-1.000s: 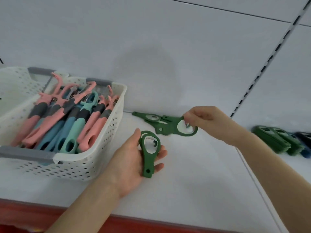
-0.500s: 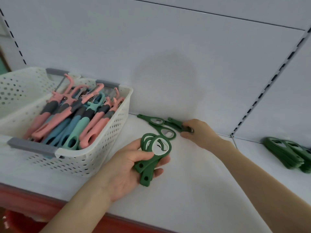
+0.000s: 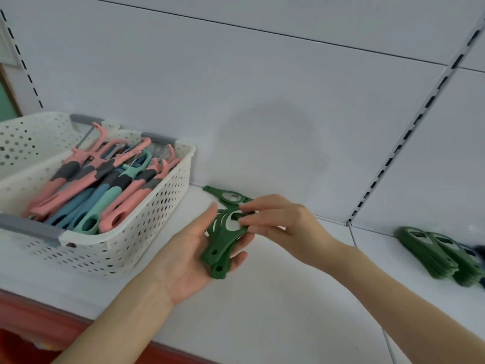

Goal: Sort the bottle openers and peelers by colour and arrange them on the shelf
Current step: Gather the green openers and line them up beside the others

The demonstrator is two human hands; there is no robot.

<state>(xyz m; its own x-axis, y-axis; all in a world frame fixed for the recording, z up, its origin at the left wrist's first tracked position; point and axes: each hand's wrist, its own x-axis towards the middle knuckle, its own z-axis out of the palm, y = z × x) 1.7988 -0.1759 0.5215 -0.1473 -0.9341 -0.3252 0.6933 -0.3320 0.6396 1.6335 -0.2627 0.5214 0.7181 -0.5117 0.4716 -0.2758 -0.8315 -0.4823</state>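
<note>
- Fan of green bottle openers (image 3: 223,244), about three, ring ends up and handle ends down; held just above the white shelf (image 3: 288,311), near its middle and close to the back wall.
- Cradled in the left hand (image 3: 189,261), palm up; fingers (image 3: 236,260) curled under and round the handles, thumb straight up beside the ring ends.
- Gripped at the topmost ring by the right hand (image 3: 286,227), reaching in from the right; thumb and fingertips (image 3: 245,222) pinched together on the green rim, other fingers loosely bent.
- Just behind the fan, a single green opener (image 3: 225,197) flat on the shelf at the foot of the back wall, its near end hidden by the right hand's fingers.
- To the left, a white perforated basket (image 3: 147,219) with grey corner pieces, standing on the shelf.
- Inside it, peelers (image 3: 105,190) in pink, blue and teal with grey grips, heaped lengthwise, heads toward the wall.
- Far right, well apart from both hands, a stack of green openers (image 3: 433,254) on the neighbouring shelf section.
- Beside that stack, at the picture's edge, something dark blue, too blurred to tell.
- Slotted upright (image 3: 416,123) slanting up the back wall between two pale panels.
- Red front edge (image 3: 39,319) along the shelf, lower left.
</note>
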